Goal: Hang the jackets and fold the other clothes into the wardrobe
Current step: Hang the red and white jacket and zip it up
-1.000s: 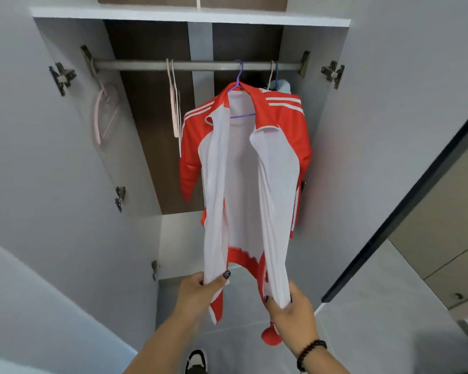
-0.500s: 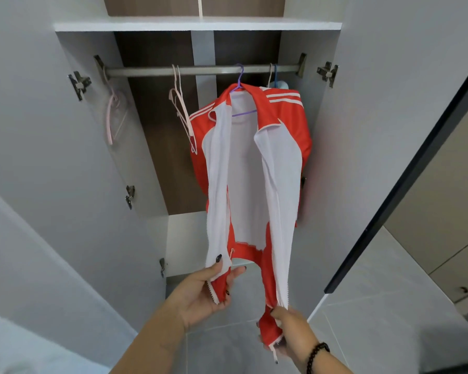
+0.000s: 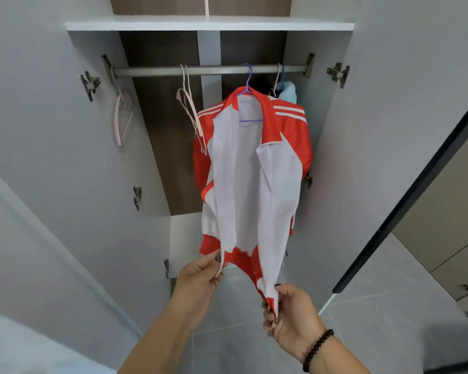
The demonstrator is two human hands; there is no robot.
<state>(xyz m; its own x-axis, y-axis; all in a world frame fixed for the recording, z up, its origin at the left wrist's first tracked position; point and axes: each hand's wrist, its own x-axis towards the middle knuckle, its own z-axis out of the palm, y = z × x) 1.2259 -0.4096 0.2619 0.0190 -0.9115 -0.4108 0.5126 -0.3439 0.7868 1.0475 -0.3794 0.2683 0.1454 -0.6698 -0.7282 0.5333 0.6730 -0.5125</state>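
A red jacket [image 3: 289, 136] with white stripes and a white lining hangs unzipped on a purple hanger [image 3: 247, 82] from the wardrobe rail [image 3: 157, 71]. My left hand [image 3: 197, 279] pinches the bottom of the left zipper edge. My right hand [image 3: 289, 314] pinches the bottom of the right zipper edge, slightly lower and closer to me. Both front panels are pulled out of the wardrobe toward me. A light blue garment [image 3: 288, 91] hangs behind the jacket at the rail's right end, mostly hidden.
Empty pink hangers hang on the rail: one [image 3: 120, 114] at the far left, two [image 3: 191, 109] just left of the jacket. Both white wardrobe doors [image 3: 38, 157] stand open on either side. A white shelf [image 3: 208, 22] runs above the rail. Grey tiled floor [image 3: 389, 306] lies below.
Both hands slid down the jacket's front edges to the bottom zipper ends. The view has tilted and moved closer to the wardrobe.
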